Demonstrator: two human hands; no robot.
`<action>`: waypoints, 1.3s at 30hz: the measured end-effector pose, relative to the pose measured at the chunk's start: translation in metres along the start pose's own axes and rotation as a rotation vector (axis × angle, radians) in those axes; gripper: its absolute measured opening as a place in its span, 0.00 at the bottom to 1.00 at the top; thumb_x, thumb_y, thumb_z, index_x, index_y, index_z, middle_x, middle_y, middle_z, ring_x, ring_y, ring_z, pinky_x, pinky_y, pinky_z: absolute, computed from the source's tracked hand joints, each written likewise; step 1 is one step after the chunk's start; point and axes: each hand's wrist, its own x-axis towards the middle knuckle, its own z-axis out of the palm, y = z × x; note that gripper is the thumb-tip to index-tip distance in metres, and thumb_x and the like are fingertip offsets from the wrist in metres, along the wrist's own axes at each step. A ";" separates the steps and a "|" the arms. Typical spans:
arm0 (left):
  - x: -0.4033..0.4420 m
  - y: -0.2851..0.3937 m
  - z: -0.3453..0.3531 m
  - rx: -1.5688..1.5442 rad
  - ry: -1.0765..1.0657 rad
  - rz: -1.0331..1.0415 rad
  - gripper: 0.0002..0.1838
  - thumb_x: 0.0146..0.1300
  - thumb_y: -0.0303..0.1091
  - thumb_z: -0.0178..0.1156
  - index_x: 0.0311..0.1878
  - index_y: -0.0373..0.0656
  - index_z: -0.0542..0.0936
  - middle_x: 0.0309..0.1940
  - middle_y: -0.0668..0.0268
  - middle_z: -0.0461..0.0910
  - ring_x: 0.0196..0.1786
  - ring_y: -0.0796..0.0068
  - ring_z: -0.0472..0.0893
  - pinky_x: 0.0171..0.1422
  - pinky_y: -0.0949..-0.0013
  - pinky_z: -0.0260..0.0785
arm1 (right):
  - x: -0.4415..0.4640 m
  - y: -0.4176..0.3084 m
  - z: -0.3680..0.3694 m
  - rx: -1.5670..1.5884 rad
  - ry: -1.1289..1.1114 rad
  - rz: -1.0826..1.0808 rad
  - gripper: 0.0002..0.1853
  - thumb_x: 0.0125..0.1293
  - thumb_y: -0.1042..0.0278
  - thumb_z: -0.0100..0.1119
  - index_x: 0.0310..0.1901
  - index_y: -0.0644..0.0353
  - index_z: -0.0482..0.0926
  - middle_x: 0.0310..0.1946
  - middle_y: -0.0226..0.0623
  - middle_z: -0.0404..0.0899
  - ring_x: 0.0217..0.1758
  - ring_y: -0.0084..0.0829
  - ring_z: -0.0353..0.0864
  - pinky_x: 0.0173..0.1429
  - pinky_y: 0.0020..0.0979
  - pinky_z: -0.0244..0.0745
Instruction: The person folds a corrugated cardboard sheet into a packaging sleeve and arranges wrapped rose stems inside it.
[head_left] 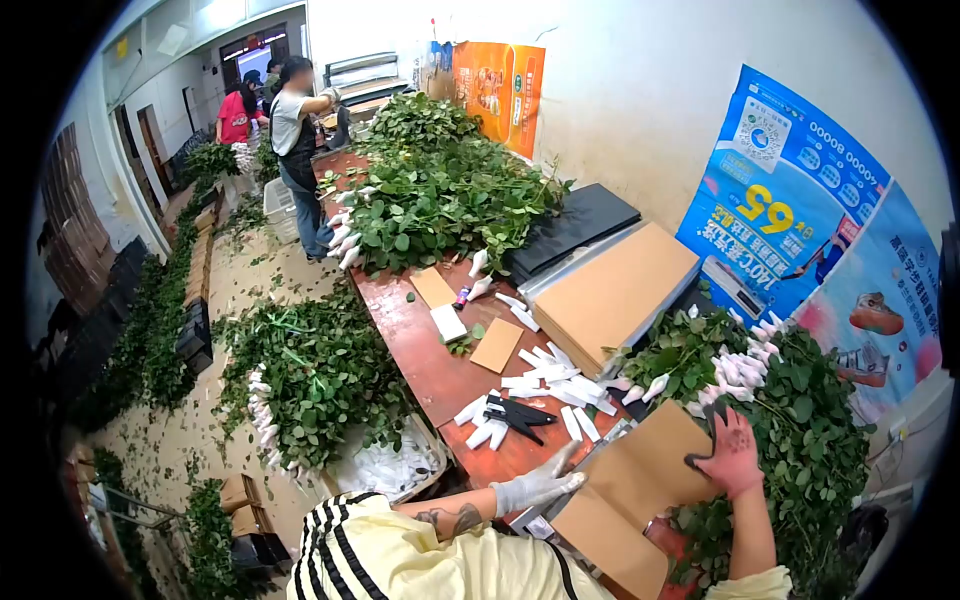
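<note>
right hand (731, 450) at the far edge of one brown cardboard sheet (645, 460), thumb and fingers apart; left hand (540, 490) open too, by the opposite edge, contact impossible to tell. the sheet sits between them, creased into panels: looks light, fairly stiff, probably bendy at the crease, so the outer edges seem best to hold. just beyond the left hand, one black stapler (516, 414) and white strips (521, 382), over ten, overlapping. farther out, two small brown cards (496, 345), one cardboard stack (615, 290).
</note>
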 end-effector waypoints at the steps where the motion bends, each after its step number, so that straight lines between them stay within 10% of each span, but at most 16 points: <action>1: -0.005 0.005 0.004 0.110 0.179 -0.016 0.54 0.59 0.62 0.54 0.71 0.38 0.35 0.72 0.51 0.38 0.74 0.59 0.43 0.75 0.57 0.40 | 0.010 0.005 0.013 0.057 0.026 0.007 0.42 0.38 0.45 0.71 0.54 0.60 0.70 0.58 0.48 0.65 0.61 0.50 0.63 0.67 0.41 0.57; 5: -0.029 0.039 -0.009 0.124 0.227 -0.089 0.58 0.57 0.64 0.55 0.71 0.39 0.28 0.72 0.48 0.32 0.75 0.57 0.36 0.75 0.58 0.41 | 0.017 0.042 0.044 0.272 -0.207 0.221 0.35 0.40 0.48 0.70 0.49 0.60 0.75 0.48 0.46 0.75 0.53 0.45 0.72 0.61 0.38 0.65; 11: -0.087 0.088 0.003 -0.402 -0.236 -0.252 0.61 0.54 0.66 0.57 0.70 0.38 0.29 0.70 0.45 0.47 0.74 0.58 0.47 0.75 0.57 0.41 | -0.072 0.039 -0.112 0.444 0.213 0.335 0.24 0.45 0.70 0.64 0.48 0.59 0.75 0.41 0.40 0.72 0.45 0.38 0.75 0.52 0.34 0.71; 15: -0.086 0.158 -0.019 0.232 -0.156 0.312 0.64 0.48 0.64 0.64 0.72 0.39 0.34 0.71 0.48 0.45 0.74 0.57 0.47 0.75 0.57 0.40 | -0.139 0.136 -0.147 0.758 0.745 0.334 0.25 0.57 0.70 0.58 0.57 0.62 0.67 0.51 0.36 0.69 0.53 0.31 0.70 0.59 0.30 0.65; 18: -0.102 0.207 -0.018 0.026 -0.221 0.481 0.60 0.51 0.64 0.61 0.72 0.38 0.36 0.71 0.49 0.45 0.73 0.58 0.49 0.74 0.60 0.41 | -0.159 0.158 -0.161 0.843 1.133 0.414 0.24 0.65 0.68 0.53 0.61 0.65 0.64 0.56 0.37 0.68 0.58 0.30 0.68 0.62 0.29 0.61; 23: -0.121 0.211 -0.045 -0.385 -0.477 0.656 0.62 0.45 0.74 0.57 0.73 0.45 0.40 0.70 0.47 0.47 0.73 0.54 0.48 0.75 0.50 0.35 | -0.142 0.116 -0.155 0.824 1.112 0.503 0.21 0.67 0.65 0.53 0.58 0.67 0.67 0.52 0.37 0.72 0.54 0.28 0.70 0.59 0.28 0.62; 25: -0.141 0.207 -0.078 -0.415 0.112 0.047 0.51 0.50 0.59 0.64 0.70 0.42 0.52 0.68 0.50 0.57 0.71 0.61 0.56 0.74 0.55 0.42 | -0.140 0.125 -0.137 1.017 1.047 0.327 0.21 0.67 0.64 0.54 0.56 0.68 0.68 0.51 0.36 0.73 0.52 0.27 0.71 0.56 0.28 0.64; 29: -0.175 0.219 -0.109 0.319 0.238 0.409 0.38 0.54 0.46 0.64 0.65 0.41 0.62 0.60 0.55 0.66 0.64 0.66 0.65 0.69 0.60 0.54 | -0.121 0.075 -0.136 1.130 0.940 0.220 0.16 0.67 0.66 0.53 0.50 0.69 0.74 0.48 0.37 0.76 0.51 0.27 0.73 0.56 0.28 0.65; 31: -0.170 0.226 -0.108 0.669 0.246 0.581 0.31 0.55 0.40 0.63 0.62 0.40 0.67 0.57 0.57 0.71 0.60 0.69 0.69 0.66 0.62 0.60 | -0.119 0.096 -0.105 0.561 1.023 0.211 0.16 0.67 0.70 0.51 0.52 0.72 0.72 0.47 0.39 0.77 0.50 0.33 0.75 0.55 0.31 0.67; 34: -0.140 0.267 -0.080 0.485 0.815 0.488 0.11 0.57 0.28 0.58 0.44 0.37 0.78 0.32 0.72 0.78 0.30 0.86 0.73 0.32 0.81 0.65 | -0.094 0.080 -0.121 1.054 1.039 0.257 0.13 0.64 0.70 0.55 0.46 0.71 0.76 0.41 0.37 0.80 0.42 0.28 0.77 0.49 0.29 0.69; 39: -0.115 0.284 -0.139 0.577 0.737 0.661 0.11 0.63 0.34 0.59 0.40 0.34 0.77 0.32 0.70 0.78 0.32 0.85 0.75 0.36 0.79 0.69 | -0.080 0.099 -0.127 1.196 1.101 0.201 0.15 0.60 0.69 0.63 0.46 0.69 0.78 0.38 0.32 0.81 0.37 0.20 0.77 0.42 0.25 0.72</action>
